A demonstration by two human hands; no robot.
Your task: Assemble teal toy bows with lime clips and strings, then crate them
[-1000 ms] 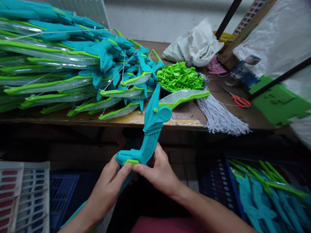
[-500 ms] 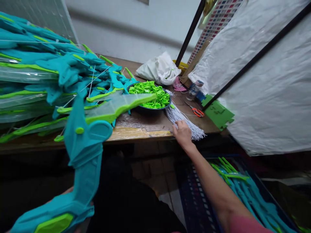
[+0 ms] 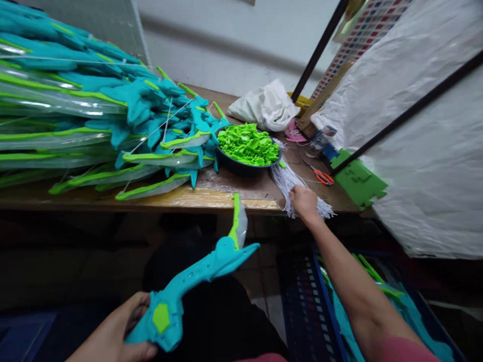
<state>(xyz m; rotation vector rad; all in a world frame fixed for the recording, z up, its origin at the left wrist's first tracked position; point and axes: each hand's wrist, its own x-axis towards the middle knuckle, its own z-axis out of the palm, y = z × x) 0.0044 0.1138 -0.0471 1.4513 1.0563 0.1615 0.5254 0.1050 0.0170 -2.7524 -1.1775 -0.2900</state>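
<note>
My left hand point(image 3: 126, 327) is wrapped round the end of a teal plastic toy bow point(image 3: 196, 274). A bright green and clear limb point(image 3: 237, 221) sticks up at the far end of the bow, and a green hexagonal piece sits near my fingers. My right hand point(image 3: 304, 202) is closed over a bundle of white strings point(image 3: 285, 176) at the table's front edge; its fingertips are partly hidden. Just behind the strings stands a dark bowl point(image 3: 241, 168) heaped with small green plastic pieces point(image 3: 249, 143).
A tall pile of teal and green toy bows point(image 3: 86, 105) fills the table's left. Orange-handled scissors point(image 3: 322, 176), a green foam block point(image 3: 358, 178) and a white bag point(image 3: 264, 106) lie on the table point(image 3: 226, 198). A blue crate point(image 3: 302, 291) with more bows stands at lower right.
The bow in my left hand has swung down and turned, so its limb now points up below the table edge. My right hand has closed on the strings. The view has shifted left.
</note>
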